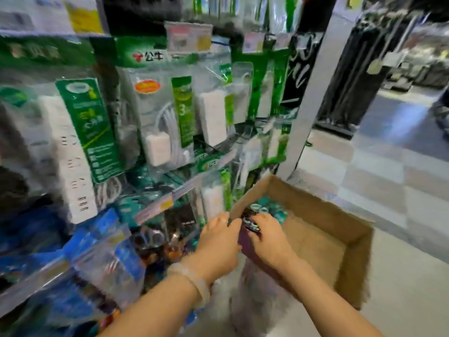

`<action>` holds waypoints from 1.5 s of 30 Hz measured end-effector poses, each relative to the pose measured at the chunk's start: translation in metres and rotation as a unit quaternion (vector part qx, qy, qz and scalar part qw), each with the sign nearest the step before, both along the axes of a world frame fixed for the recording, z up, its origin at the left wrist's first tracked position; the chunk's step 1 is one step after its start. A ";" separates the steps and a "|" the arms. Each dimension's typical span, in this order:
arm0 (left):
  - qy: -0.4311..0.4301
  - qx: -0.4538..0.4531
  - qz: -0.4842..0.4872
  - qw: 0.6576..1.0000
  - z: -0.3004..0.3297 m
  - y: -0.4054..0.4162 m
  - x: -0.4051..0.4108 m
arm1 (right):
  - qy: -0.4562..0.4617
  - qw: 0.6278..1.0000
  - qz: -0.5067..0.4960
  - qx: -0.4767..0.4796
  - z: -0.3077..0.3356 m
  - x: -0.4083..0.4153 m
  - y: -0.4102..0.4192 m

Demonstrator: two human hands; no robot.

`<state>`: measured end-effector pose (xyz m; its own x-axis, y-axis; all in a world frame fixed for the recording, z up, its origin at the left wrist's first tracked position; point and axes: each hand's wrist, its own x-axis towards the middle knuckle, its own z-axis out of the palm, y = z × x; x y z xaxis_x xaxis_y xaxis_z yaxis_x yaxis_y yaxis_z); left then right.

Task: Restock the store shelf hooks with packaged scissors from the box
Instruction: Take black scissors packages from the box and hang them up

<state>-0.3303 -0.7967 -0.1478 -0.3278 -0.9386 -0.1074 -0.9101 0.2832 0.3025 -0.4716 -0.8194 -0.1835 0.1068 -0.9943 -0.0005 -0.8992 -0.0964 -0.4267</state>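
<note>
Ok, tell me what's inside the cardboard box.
Teal packaged items lie at the far end of the cardboard box, on its bare floor. The left hand and right hand, holding a dark package, cover the near corner.

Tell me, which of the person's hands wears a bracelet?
The left hand: a pale bracelet circles its wrist. The right hand, beside it at the cardboard box, has a bare wrist.

Green-and-white packs of white power strips [155, 110] hang above the hands; blue packets [48, 239] sit to their left. A brown cardboard box [349, 239] lies to their right, teal-ringed items [269, 207] inside. A pale translucent bangle [194, 283] circles the left wrist.
</note>
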 end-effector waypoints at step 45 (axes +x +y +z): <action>0.449 0.138 0.407 0.783 -0.063 -0.175 -0.112 | -0.489 0.817 -0.183 0.247 -0.063 -0.140 -0.175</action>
